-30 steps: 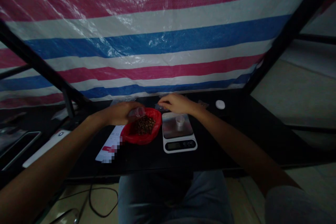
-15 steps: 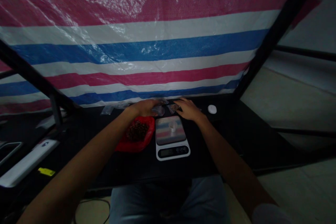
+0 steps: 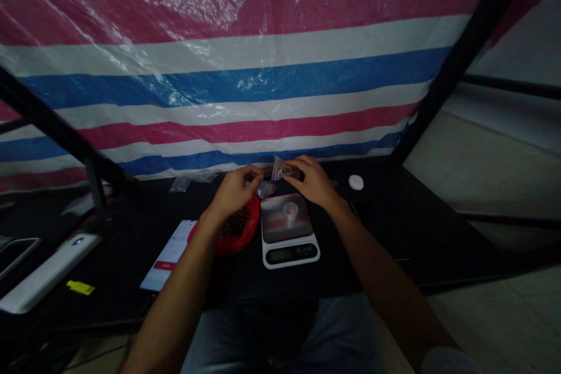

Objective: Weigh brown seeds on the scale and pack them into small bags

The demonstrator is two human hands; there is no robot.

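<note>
My right hand (image 3: 313,181) pinches a small clear zip bag (image 3: 277,168) with brown bits in it, raised behind the kitchen scale (image 3: 287,234). To the left of that bag is my left hand (image 3: 236,190), its thumb and fingers brought together; whatever lies between them is too small to make out. Another clear bag (image 3: 266,189) lies just below the left fingertips. On the scale's metal plate stands a small clear cup (image 3: 290,210). A red plastic bag (image 3: 250,234) of dark reddish-brown pieces sits under my left wrist, partly hidden by it.
A phone with a lit white screen (image 3: 169,254) lies beside my left forearm. Farther left are a long white device (image 3: 50,274) and a yellow tag (image 3: 80,287). A round white case (image 3: 356,182) is at the right. Flat clear bags (image 3: 180,183) lie near the striped sheet (image 3: 245,85).
My right hand has lifted the zip bag with brown bits off the table. My left hand has drawn back slightly and closed its fingers, and its forearm has swung right, uncovering the phone.
</note>
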